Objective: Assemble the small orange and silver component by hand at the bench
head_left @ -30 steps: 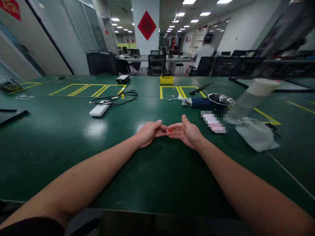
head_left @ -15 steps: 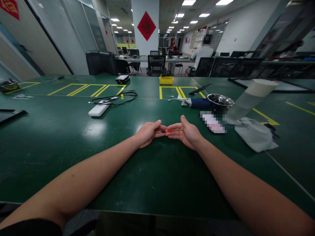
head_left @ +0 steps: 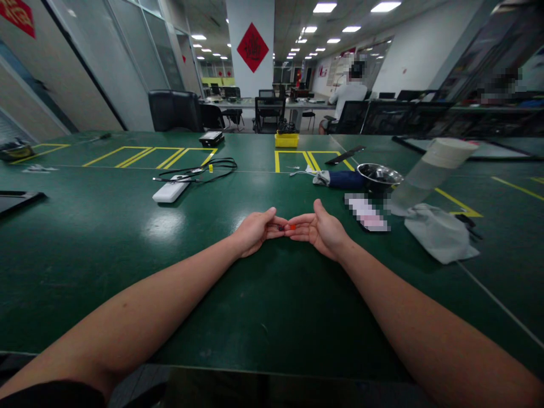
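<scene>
fingers (head_left: pixel 272 233) of the left hand (head_left: pixel 254 233) and right hand (head_left: pixel 327 233) are loosely extended, thumbs raised, fingertips meeting over the green table (head_left: pixel 255 317); a small dark thing (head_left: pixel 281 228) rests on the left fingers, a small orange thing (head_left: pixel 293 227) on the right.

Gold 福 on upper-left red sign (head_left: pixel 17 17); dark characters on red pillar diamond (head_left: pixel 253 47) illegible.

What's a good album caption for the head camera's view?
Left hand with a tiny dark object and right hand with a tiny orange object meet over a green table.
</scene>
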A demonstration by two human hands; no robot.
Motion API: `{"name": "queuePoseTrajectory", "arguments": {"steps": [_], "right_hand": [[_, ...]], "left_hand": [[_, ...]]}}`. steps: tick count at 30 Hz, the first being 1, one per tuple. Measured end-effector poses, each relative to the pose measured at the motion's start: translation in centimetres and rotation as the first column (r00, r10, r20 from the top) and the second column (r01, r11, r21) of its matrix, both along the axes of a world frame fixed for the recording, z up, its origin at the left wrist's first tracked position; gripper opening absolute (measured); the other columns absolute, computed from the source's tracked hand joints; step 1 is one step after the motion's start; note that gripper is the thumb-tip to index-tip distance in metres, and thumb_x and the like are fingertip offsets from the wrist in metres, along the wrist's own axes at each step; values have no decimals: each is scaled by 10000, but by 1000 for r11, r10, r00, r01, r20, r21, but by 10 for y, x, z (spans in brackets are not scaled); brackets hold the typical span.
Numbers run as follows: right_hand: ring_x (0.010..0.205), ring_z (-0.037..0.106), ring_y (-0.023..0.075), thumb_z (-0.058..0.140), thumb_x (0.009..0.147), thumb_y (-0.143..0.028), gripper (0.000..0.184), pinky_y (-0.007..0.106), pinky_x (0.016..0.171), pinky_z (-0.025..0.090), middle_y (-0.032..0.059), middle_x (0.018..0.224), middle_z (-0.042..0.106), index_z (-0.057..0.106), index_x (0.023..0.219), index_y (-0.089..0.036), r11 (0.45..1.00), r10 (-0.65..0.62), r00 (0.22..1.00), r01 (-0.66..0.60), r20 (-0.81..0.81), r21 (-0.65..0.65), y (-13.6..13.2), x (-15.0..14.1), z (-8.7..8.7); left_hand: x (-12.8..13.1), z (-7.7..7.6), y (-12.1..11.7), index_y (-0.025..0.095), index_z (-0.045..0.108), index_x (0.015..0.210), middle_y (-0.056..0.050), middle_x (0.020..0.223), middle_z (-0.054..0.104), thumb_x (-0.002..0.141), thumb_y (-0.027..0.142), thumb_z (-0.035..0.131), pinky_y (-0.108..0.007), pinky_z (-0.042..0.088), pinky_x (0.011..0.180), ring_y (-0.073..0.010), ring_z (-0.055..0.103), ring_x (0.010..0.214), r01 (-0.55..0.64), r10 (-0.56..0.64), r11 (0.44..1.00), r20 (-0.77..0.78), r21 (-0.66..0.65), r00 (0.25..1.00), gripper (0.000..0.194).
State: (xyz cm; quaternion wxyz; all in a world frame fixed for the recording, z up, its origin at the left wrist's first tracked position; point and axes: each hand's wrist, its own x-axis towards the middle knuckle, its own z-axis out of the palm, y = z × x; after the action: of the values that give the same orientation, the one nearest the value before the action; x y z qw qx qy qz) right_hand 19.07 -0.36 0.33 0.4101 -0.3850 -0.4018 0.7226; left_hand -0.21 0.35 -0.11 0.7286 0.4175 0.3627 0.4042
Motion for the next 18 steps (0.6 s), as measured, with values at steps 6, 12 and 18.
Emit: {"name": "queuePoseTrajectory", "arguments": {"steps": [6, 12, 18], "right_hand": [[711, 693, 190, 188, 962, -580, 708, 315, 701, 560, 162, 818, 713, 685, 790, -106, 1000, -5, 1000, 5, 4, 0, -1, -1, 2], [763, 699, 170, 466, 950, -302, 318, 256, 685, 570, 148, 883, 714, 688, 880, -85, 996, 4, 995, -13, 102, 89, -1, -2, -1], [869, 693, 166, 668, 775, -95, 174, 246, 796, 568, 105, 913, 714, 692, 946, -116, 986, -7, 985, -22, 174, 163, -3, -3, -4]], "left_hand": [[0, 1, -1, 20, 694, 876, -194, 882, 708, 933, 327, 455, -301, 529, 846, -176, 687, 795, 2, -2, 1000, -11, 10, 1000, 393], [0, 0, -1, 46, 713, 873, -149, 902, 711, 853, 195, 557, -302, 500, 915, -153, 673, 833, 47, -44, 996, -32, 73, 999, 217], [-1, -3, -6, 128, 717, 1011, -92, 932, 726, 759, 175, 653, -294, 484, 889, -173, 663, 893, 155, -117, 962, -171, 226, 978, 264]]}}
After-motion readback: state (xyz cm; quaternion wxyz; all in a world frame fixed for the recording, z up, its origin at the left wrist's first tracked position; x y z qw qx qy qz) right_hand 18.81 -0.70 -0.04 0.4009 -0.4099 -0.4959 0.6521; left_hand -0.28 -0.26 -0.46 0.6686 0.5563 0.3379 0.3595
